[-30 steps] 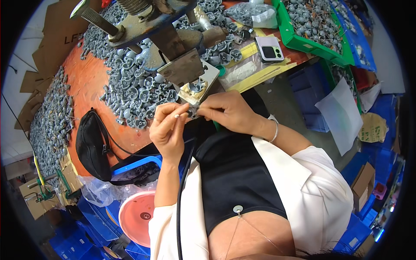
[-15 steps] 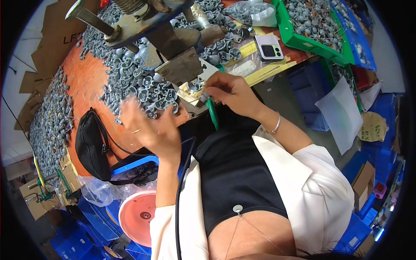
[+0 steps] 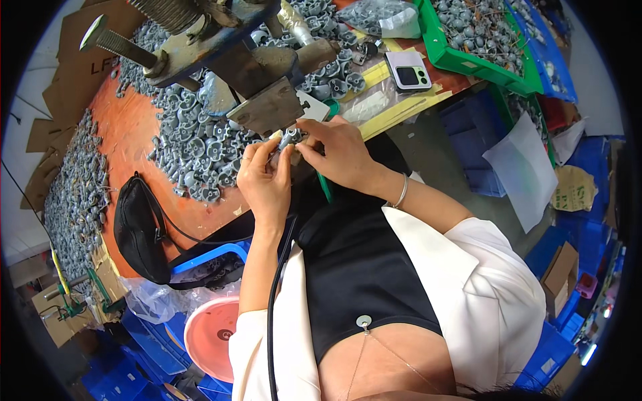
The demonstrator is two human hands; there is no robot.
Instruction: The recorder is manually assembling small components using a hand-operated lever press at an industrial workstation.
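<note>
Your left hand [image 3: 264, 177] and right hand [image 3: 334, 150] are drawn close together just below the press, fingertips pinched from both sides on one small grey metal fitting [image 3: 289, 139], which sits between them at the near edge of the bench [image 3: 127, 134]. The part looks like a cast or stamped cup: stiff, light enough for fingertips alone, and probably smooth with a few sharp rims, so it should not crush but could slip. Judging by its shape, you would do best to grip it across the outer rim with thumb and forefinger, not by any thin tab, and keep it low over the bench in case it drops. A green-handled tool [image 3: 325, 187] pokes down at 6 o'clock from your right hand; whether you are holding it I cannot tell. At 12 o'clock from the hands stands the hand press [image 3: 221, 40], its flat steel plate [image 3: 271, 110] just above your fingers. From 9 to 11 o'clock a heap of like grey fittings [image 3: 194, 144] spreads over the orange top. At 8 o'clock lies a black pouch [image 3: 137, 230] with its strap. At 1 o'clock a folding phone [image 3: 409, 70] rests on yellow strips, and beyond it a green tray [image 3: 468, 60] holds more fittings.
</note>
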